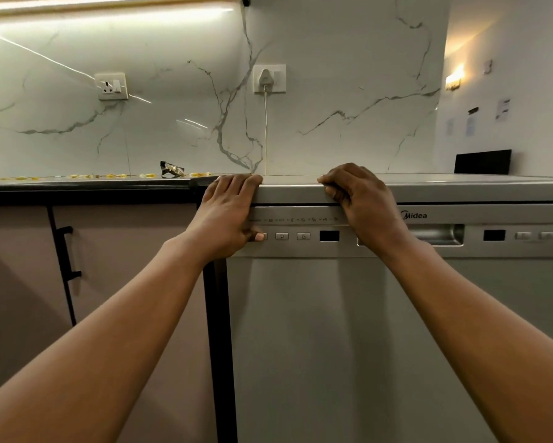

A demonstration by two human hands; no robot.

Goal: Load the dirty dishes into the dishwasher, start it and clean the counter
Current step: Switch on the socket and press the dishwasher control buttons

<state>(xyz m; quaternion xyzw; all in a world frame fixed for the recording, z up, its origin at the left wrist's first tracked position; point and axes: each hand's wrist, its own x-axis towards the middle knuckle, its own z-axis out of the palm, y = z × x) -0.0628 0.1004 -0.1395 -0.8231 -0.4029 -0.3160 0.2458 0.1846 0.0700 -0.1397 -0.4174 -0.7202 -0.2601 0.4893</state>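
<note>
A silver Midea dishwasher (316, 330) fills the middle of the view with its door closed. My left hand (227, 212) lies at its top left corner. The fingers lie over the top edge and the thumb presses the leftmost button (261, 236) of the control panel. Beside that button are a P button (282, 236), a timer button (303, 236) and a dark display (329, 235). My right hand (361, 199) grips the top edge of the dishwasher with curled fingers, just left of the recessed door handle (438, 235).
The dark counter (86, 183) to the left carries yellow food scraps (141, 176) and a crumpled wrapper (172, 169). A plug and white cord (265, 91) hang on the marble wall. Cabinet doors with a black handle (66, 254) stand on the left. A black board (482, 161) leans at the right.
</note>
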